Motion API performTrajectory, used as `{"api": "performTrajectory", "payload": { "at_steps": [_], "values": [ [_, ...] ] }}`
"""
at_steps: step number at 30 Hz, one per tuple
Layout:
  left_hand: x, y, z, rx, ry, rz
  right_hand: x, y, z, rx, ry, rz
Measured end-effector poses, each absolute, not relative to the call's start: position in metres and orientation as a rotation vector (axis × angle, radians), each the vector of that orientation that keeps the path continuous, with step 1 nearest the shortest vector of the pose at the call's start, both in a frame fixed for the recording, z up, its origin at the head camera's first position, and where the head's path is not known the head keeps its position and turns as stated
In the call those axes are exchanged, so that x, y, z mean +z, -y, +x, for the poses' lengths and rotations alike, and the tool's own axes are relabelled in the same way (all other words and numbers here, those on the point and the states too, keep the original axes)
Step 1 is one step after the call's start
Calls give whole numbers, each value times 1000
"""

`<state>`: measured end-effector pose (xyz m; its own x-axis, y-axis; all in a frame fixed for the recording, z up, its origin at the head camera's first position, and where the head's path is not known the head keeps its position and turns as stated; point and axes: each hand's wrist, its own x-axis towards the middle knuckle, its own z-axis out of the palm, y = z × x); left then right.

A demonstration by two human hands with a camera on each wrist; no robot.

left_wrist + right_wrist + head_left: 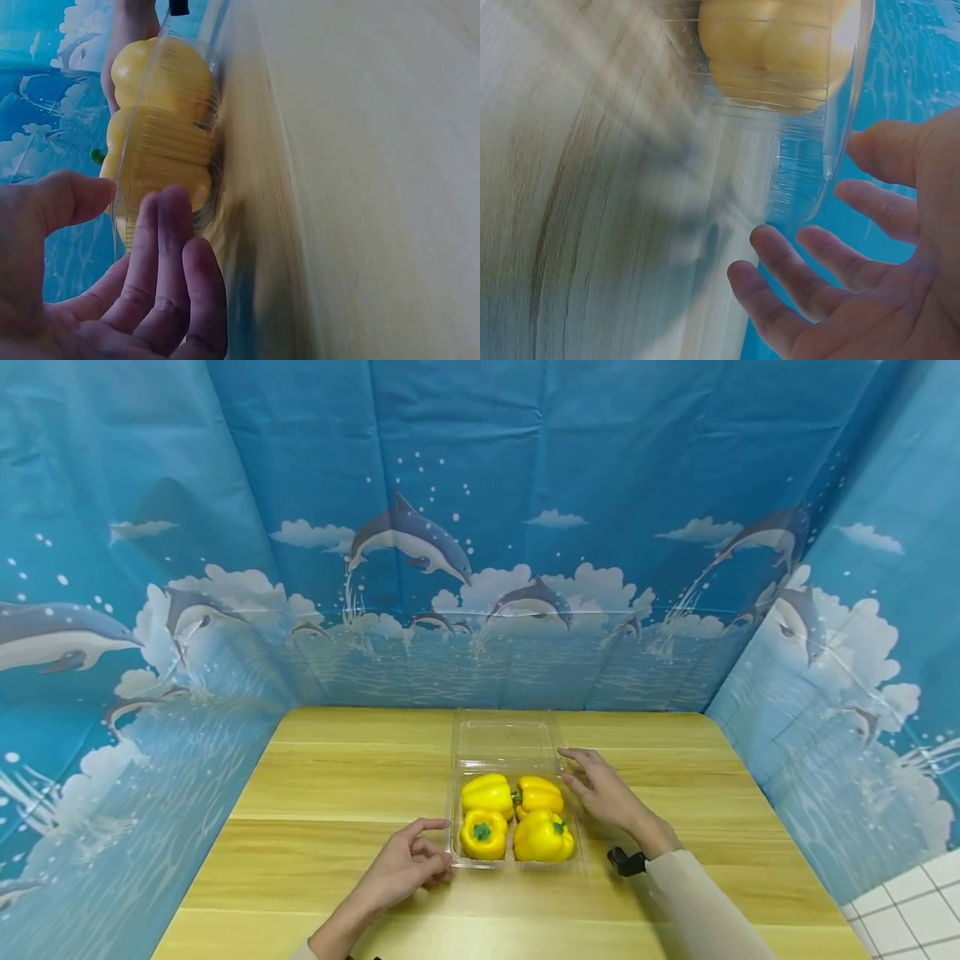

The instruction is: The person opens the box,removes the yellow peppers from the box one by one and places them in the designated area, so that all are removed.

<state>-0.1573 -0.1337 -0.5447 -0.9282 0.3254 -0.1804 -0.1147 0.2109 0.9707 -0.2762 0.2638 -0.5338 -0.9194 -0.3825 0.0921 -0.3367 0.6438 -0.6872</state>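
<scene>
A clear plastic clamshell box point(510, 865) lies on the table, its lid point(504, 739) folded back toward the wall. Several yellow bell peppers fill its base, among them one at front left point(483, 835) with its green stem up and one at front right point(543, 837). My left hand point(405, 864) is at the box's left side, fingers loosely bent; in the left wrist view its thumb tip meets the rim. On the other side, my right hand point(611, 793) has its fingers spread beside the hinge. Its thumb point(889, 152) is against the box edge in the right wrist view.
The wooden table point(330, 802) has rounded far corners. Blue curtains point(480, 460) printed with dolphins stand along its back and both sides. A black wrist device point(626, 862) sits at the right cuff. White tiles point(918, 910) show at lower right.
</scene>
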Motion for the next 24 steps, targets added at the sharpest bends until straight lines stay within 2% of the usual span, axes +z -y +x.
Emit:
{"api": "performTrajectory", "payload": {
  "at_steps": [15,24],
  "values": [
    [-545,131,-161,1560,-2514,362,-523,-265,-258,-972,-2933,-672],
    [-546,129,-168,1254,-2794,476,-511,-266,-238,-908,-2953,-729]
  ]
}}
